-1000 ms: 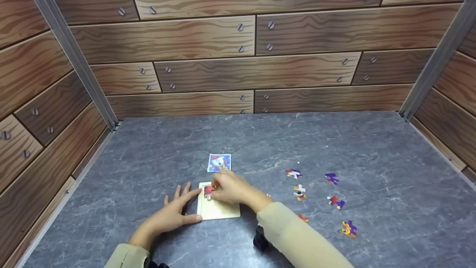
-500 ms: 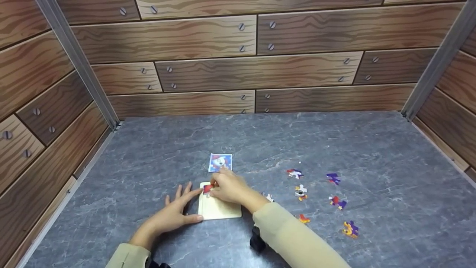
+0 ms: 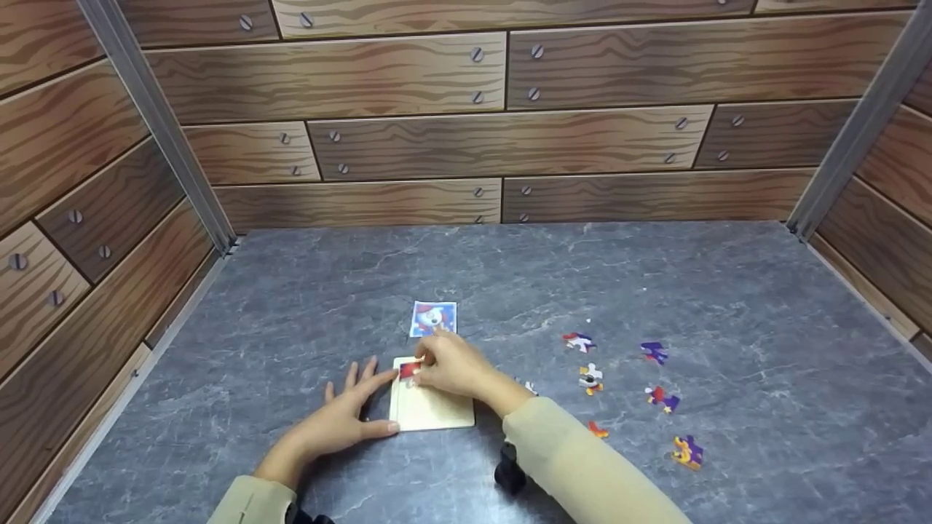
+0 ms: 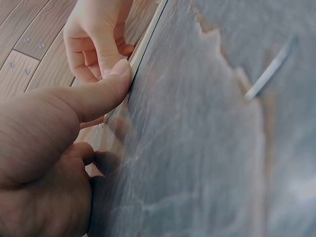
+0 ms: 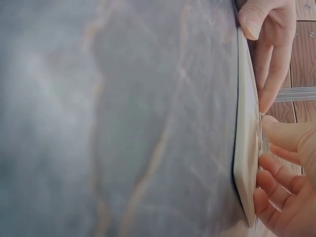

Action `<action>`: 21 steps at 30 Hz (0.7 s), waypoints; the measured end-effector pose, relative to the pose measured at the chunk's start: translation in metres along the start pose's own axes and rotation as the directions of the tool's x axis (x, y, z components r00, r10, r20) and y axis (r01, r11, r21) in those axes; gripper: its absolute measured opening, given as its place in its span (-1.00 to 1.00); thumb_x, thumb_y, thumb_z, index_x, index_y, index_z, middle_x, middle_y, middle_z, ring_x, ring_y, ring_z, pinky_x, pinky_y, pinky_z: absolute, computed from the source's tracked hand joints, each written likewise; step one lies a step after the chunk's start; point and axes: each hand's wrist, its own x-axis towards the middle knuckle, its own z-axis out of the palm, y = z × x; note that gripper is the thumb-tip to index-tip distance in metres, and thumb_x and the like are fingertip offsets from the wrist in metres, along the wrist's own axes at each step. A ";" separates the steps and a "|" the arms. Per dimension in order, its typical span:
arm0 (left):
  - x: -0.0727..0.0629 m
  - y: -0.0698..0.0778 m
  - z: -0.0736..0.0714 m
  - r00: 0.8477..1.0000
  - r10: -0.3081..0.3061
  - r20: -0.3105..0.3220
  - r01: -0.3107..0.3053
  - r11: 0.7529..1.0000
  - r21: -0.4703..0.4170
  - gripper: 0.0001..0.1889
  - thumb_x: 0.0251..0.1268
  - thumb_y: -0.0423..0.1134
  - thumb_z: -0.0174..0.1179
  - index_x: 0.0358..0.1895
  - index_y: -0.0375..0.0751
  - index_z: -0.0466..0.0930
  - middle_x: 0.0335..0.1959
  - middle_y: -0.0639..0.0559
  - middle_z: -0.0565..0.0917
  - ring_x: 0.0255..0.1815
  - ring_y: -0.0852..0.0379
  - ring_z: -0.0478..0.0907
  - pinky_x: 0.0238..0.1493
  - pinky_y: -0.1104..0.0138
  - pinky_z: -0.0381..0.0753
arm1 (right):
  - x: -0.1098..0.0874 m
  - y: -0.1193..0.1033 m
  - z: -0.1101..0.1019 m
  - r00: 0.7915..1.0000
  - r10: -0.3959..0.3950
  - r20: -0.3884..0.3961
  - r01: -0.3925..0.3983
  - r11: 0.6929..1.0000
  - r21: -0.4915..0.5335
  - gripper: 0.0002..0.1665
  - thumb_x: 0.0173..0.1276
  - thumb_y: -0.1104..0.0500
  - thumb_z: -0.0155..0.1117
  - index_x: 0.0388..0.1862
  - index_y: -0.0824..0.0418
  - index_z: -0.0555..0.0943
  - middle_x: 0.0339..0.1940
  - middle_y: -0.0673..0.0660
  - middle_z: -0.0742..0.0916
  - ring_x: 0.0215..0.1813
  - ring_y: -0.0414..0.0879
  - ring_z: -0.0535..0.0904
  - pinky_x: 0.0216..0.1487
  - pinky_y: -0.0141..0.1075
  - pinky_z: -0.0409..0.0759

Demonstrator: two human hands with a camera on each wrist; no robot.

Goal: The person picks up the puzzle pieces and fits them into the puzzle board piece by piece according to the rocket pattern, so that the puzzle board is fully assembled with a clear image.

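Observation:
A cream puzzle tray [image 3: 433, 416] lies flat on the table; its pale rim [image 5: 242, 133] shows edge-on in the right wrist view. In its upper left corner is a red jigsaw piece [image 3: 408, 369], partly covered by the right hand [image 3: 457, 370], whose curled fingers and thumb pinch it low over the tray. The left hand [image 3: 346, 413] lies at the tray's left side, index fingertip and thumb touching the edge, other fingers spread. In the left wrist view the left thumb [image 4: 106, 91] rests at the tray's edge, with the right hand [image 4: 98, 29] beyond.
A small picture card [image 3: 434, 319] of a white dog lies just behind the tray. Several loose jigsaw pieces, among them a purple one [image 3: 654, 352] and a yellow and purple one [image 3: 686, 452], are scattered to the right. One white piece [image 3: 528, 386] is partly hidden by the right wrist.
The red piece has shifted slightly up into the tray's corner under the right fingers. The left hand has stayed at the tray's edge. The whole view has drifted a little.

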 end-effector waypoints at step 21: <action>0.000 0.003 0.000 1.000 -0.002 -0.006 0.002 1.000 0.014 -0.18 0.04 0.06 0.32 0.40 0.01 0.21 0.47 -0.25 -0.19 0.42 -0.23 -0.57 0.16 -0.21 -0.72 | -0.014 0.011 -0.019 0.998 -0.054 -0.007 0.055 0.976 0.211 -0.73 0.19 0.23 0.33 -0.17 0.36 0.58 -0.38 0.08 0.65 -0.36 -0.14 0.53 -0.30 -0.32 0.52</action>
